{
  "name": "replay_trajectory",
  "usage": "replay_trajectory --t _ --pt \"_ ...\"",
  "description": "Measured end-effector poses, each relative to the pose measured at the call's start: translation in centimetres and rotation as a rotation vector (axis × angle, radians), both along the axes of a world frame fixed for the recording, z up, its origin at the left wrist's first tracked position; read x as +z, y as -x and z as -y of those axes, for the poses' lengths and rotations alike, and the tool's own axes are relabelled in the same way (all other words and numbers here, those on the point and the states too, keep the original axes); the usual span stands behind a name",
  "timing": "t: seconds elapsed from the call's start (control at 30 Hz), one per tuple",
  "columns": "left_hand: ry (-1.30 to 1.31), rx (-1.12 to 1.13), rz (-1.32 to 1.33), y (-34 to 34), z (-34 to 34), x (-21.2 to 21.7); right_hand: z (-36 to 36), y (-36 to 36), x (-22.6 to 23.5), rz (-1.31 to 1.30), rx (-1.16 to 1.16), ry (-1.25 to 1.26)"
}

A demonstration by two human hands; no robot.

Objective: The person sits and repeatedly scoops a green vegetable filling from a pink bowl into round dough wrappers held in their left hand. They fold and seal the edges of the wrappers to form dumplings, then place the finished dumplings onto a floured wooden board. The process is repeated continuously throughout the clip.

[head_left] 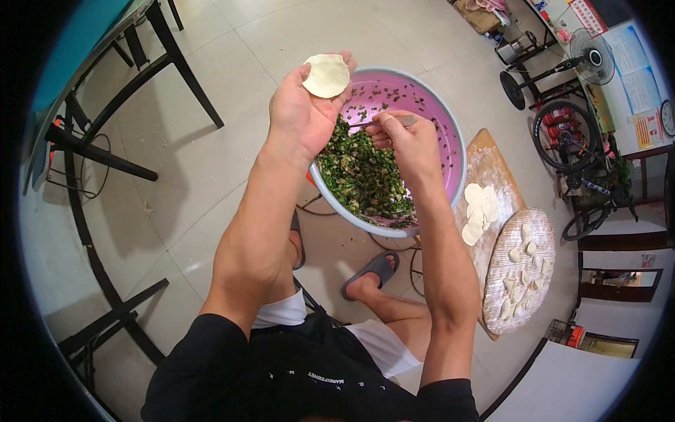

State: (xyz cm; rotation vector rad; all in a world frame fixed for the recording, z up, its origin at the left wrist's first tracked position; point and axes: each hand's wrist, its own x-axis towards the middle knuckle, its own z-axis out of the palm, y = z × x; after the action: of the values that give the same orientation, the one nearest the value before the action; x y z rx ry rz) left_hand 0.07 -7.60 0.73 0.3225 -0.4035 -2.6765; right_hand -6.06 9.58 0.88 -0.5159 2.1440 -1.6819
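The left hand (pixel 304 105) was turned palm up at the end of an outstretched forearm, its fingers largely opened out; a round dough wrapper (pixel 326 76) was borne across them, with the thumb laid at its left edge. The right hand (pixel 406 141) was held palm inward just to the left hand's right, its forearm stretched forward, its fingers closed around the handle of a thin utensil (pixel 407 120), whose far end was pointed toward the left hand and could not be made out clearly. Beneath the right hand, chopped green filling (pixel 358 169) was contained in a pink basin (pixel 460 151). Well to that hand's right and nearer the body, more wrappers (pixel 481 211) were laid on a floured board (pixel 496 169), and folded dumplings (pixel 515 254) were spread on a round ribbed tray (pixel 545 239).
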Motion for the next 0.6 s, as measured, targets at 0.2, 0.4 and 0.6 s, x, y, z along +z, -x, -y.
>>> replay_trajectory --t 0.2,0.4,0.6 --pt "0.01 0.05 0.034 -0.1 0.2 0.1 -0.7 0.2 0.2 0.179 -0.031 0.111" --pt "0.056 0.059 0.071 -0.5 0.1 0.3 -4.9 0.3 1.4 0.279 -0.144 0.239" --pt "-0.014 -0.203 0.037 -0.3 -3.3 -0.6 -9.9 -0.7 4.3 0.141 -0.258 0.356"
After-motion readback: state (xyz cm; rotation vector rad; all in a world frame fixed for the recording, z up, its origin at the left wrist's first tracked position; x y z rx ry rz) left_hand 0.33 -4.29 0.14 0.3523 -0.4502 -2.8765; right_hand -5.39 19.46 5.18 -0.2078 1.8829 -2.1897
